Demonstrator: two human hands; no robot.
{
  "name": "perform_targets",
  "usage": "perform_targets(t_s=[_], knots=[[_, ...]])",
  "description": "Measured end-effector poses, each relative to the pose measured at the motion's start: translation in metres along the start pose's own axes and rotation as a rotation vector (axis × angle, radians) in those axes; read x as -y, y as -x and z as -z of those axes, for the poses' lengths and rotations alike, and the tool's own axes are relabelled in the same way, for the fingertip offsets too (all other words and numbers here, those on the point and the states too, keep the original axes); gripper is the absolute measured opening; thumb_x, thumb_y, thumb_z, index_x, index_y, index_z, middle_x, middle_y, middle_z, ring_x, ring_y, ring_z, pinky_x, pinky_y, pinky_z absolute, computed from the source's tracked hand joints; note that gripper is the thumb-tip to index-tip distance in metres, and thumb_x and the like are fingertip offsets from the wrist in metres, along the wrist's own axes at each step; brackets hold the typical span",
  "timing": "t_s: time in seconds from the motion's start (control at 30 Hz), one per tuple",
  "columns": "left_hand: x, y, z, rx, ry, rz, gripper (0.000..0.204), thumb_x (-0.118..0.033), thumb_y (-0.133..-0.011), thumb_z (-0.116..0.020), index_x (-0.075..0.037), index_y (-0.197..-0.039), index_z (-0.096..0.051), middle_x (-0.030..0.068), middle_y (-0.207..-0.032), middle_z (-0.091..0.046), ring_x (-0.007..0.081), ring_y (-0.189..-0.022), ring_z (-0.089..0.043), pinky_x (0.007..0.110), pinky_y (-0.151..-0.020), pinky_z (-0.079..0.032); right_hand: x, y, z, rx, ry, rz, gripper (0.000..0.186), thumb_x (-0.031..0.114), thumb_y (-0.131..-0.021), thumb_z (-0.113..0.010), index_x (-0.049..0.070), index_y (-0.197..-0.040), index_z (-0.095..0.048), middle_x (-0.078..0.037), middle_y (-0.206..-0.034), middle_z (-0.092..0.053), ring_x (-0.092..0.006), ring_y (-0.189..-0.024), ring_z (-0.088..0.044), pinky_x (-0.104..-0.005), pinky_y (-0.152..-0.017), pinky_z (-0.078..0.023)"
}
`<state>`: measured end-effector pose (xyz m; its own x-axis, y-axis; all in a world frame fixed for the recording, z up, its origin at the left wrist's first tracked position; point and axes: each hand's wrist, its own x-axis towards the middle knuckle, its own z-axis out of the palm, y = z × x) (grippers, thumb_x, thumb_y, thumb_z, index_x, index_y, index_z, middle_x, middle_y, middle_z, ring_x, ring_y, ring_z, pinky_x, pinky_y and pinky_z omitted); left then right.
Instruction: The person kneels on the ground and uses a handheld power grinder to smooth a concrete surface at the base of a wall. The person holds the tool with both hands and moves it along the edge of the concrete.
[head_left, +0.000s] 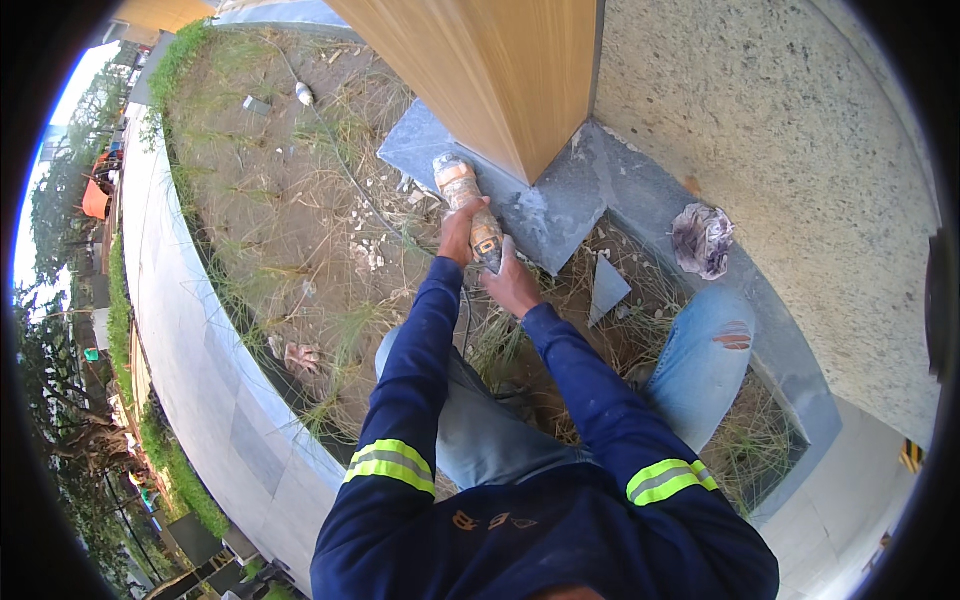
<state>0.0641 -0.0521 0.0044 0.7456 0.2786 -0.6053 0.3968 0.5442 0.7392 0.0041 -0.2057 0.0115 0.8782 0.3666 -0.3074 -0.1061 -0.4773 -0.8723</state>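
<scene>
Head view: both arms outstretched, left hand [461,233] and right hand [513,285] apparently gripping the angle grinder [470,205].

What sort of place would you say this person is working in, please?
Probably an outdoor building site at a raised planter: both hands grip an angle grinder on a grey stone slab at a wood-clad column, amid dry grass and soil.

The single head camera looks steeply down from above the person's shoulders, facing forward over both forearms, close to the hands [490,260] and the slab [560,210] by the column [500,70], its fisheye bending the curb [200,350] toward the rim.
</scene>
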Motion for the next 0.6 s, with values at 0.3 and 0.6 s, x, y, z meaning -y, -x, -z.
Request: perform_targets(t_s=[0.3,0.6], knots=[[0.029,0.041,-0.031,-0.028,-0.026,0.06,0.029,-0.015,-0.087,-0.078,0.0,-0.106,-0.063,0.0093,-0.082,-0.065,0.0238,-0.064,-0.066,0.039,-0.058,-0.057,-0.008,0.051,0.029,-0.021,0.005,-0.048,0.089,0.022,-0.086,-0.071,-0.01,-0.154,-0.024,-0.033,-0.099,-0.07,-0.0499,-0.09,-0.069,-0.054,-0.078,-0.054],[0.053,0.073,-0.039,-0.028,-0.028,-0.005,0.027,-0.014,-0.086,-0.077,0.0,-0.105,-0.063,0.0091,-0.082,-0.065,0.0236,-0.064,-0.066,0.039,-0.058,-0.057,-0.029,0.089,0.03,-0.052,0.065,-0.032,0.088,0.024,-0.087,-0.07,-0.005,-0.156,-0.023,-0.033,-0.099,-0.07,-0.0505,-0.09,-0.069,-0.0555,-0.078,-0.053]])
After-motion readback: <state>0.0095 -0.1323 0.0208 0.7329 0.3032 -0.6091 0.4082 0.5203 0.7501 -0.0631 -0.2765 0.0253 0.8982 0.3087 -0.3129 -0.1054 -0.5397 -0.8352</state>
